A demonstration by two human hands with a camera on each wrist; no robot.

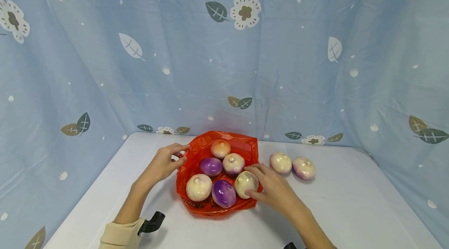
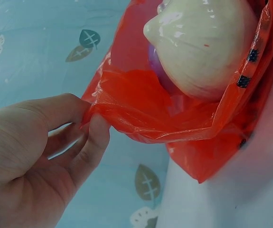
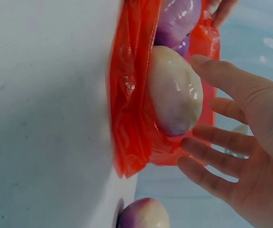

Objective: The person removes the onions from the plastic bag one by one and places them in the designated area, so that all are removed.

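Note:
A red plastic bag (image 1: 242,142) lies open on the white table (image 1: 350,210) with several cream and purple onions in it. My left hand (image 1: 180,155) pinches the bag's left rim between thumb and fingers; the left wrist view shows that pinch (image 2: 96,118) on the thin red film (image 2: 141,104), with a cream onion (image 2: 202,42) above it. My right hand (image 1: 247,181) reaches in at the bag's right side with straight, spread fingers either side of a cream onion (image 1: 243,186). The right wrist view shows that hand (image 3: 193,102) beside the onion (image 3: 172,90), fingertips (image 3: 188,142) at the bag's edge (image 3: 127,95).
Two more onions lie on the table right of the bag: a cream one (image 1: 280,162) and a purple-tinged one (image 1: 303,168). A blue curtain (image 1: 224,66) printed with leaves and flowers hangs behind and on both sides of the table.

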